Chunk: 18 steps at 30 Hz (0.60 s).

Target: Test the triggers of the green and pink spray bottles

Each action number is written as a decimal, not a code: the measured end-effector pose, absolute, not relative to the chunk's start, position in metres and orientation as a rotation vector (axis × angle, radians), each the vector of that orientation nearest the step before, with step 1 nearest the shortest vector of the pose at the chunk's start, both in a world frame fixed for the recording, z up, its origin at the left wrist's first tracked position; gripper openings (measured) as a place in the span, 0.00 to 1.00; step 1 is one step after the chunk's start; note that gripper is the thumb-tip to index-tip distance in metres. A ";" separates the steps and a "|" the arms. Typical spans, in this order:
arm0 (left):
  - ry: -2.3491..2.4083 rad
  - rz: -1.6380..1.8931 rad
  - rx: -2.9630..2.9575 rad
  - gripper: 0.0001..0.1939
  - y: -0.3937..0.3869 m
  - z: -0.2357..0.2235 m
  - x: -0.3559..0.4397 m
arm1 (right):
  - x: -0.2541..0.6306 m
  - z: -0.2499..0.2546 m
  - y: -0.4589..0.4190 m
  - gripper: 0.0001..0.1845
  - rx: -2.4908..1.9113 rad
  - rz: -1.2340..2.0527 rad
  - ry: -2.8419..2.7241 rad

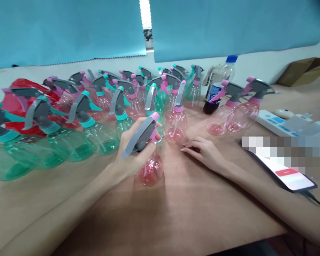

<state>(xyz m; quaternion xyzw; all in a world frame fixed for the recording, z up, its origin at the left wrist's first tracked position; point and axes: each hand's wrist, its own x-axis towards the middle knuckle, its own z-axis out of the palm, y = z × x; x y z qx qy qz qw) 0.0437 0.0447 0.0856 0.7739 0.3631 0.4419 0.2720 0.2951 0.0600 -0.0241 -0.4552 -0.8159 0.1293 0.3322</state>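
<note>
Gripping a pink spray bottle (150, 173) near six o'clock in the tightly curled left hand (134, 154), hiding its neck. Resting the right hand (204, 151), loosely curled, empty, toward four. Cannot read the part-pixelated phone (297, 181) beyond, nor see the whole green bottle (0, 161) cropped at nine.

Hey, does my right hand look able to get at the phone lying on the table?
Probably yes. The right hand appears to hold nothing, and only bare table seems to lie between it and the phone, with no bottle in the way.
</note>
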 end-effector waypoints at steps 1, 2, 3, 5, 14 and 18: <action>0.967 1.187 2.072 0.14 0.044 0.086 0.043 | 0.295 -0.023 0.059 0.14 -1.200 0.335 -2.145; 0.953 1.187 2.063 0.15 0.045 0.086 0.043 | 0.294 -0.023 0.058 0.14 -1.210 0.332 -2.158; 0.940 1.192 2.056 0.15 0.045 0.085 0.043 | 0.294 -0.022 0.058 0.15 -1.218 0.331 -2.171; 0.920 1.189 2.050 0.18 0.045 0.084 0.042 | 0.294 -0.021 0.057 0.15 -1.229 0.329 -2.188; 0.983 1.142 2.031 0.28 0.043 0.078 0.041 | 0.292 -0.019 0.055 0.13 -1.201 0.280 -2.264; 1.008 1.150 2.060 0.27 0.042 0.079 0.041 | 0.291 -0.020 0.053 0.12 -1.257 0.271 -2.218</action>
